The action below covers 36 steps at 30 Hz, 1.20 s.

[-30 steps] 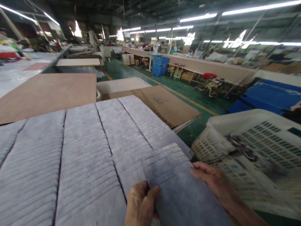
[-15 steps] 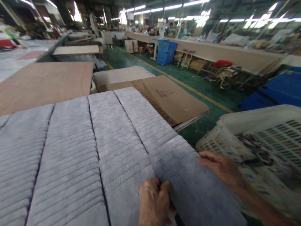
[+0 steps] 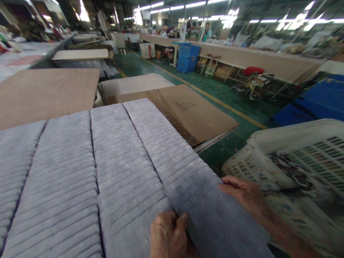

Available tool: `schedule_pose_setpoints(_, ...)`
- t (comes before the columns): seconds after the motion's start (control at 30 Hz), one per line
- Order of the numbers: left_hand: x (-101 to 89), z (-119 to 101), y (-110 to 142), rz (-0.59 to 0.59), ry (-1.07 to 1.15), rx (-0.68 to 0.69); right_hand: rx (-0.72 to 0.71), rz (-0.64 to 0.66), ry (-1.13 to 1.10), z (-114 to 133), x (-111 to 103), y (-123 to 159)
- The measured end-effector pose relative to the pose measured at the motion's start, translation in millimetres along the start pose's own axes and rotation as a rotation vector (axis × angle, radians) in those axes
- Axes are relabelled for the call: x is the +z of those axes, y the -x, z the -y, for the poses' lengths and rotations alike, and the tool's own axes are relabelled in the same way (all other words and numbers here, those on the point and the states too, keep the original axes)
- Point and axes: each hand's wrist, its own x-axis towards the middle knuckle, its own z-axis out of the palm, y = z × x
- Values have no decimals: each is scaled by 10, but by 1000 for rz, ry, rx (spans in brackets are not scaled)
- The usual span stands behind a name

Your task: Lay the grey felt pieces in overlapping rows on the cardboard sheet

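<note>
Rows of overlapping grey felt pieces [image 3: 80, 172] cover the table in front of me. The nearest stack of felt pieces [image 3: 209, 211] lies at the near end of the rightmost row. My left hand [image 3: 169, 234] is closed on that stack's left edge, thumb on top. My right hand [image 3: 245, 195] lies along the stack's right edge with the fingers curled against it. The lower parts of both hands run out of view at the bottom.
A white plastic basket [image 3: 290, 143] with tangled cords inside stands right beside my right hand. Flat cardboard [image 3: 193, 114] and a brown board [image 3: 45, 93] lie beyond the felt. A green aisle, blue crates [image 3: 188, 57] and long worktables with people lie farther back.
The felt stack in my hands has slid right and forward into line with the rightmost row. The view has dropped and turned slightly right.
</note>
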Motion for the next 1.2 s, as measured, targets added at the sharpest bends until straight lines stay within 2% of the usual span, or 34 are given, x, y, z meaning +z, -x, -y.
schedule_pose_setpoints(0.27,68,89,-44,-89,-115,24,35,10,-35,-27,8,-11)
schedule_pose_setpoints(0.5,106,115,-67,-109,-136,10,43,-13,-39,-23,12,-9)
schedule_pose_setpoints(0.77,100,82,-48,-111,-134,4,45,-14,-27,-20,16,-15)
schedule_pose_setpoints(1.2,50,-74,17,-52,-78,-22,49,12,1,-5,-6,-47)
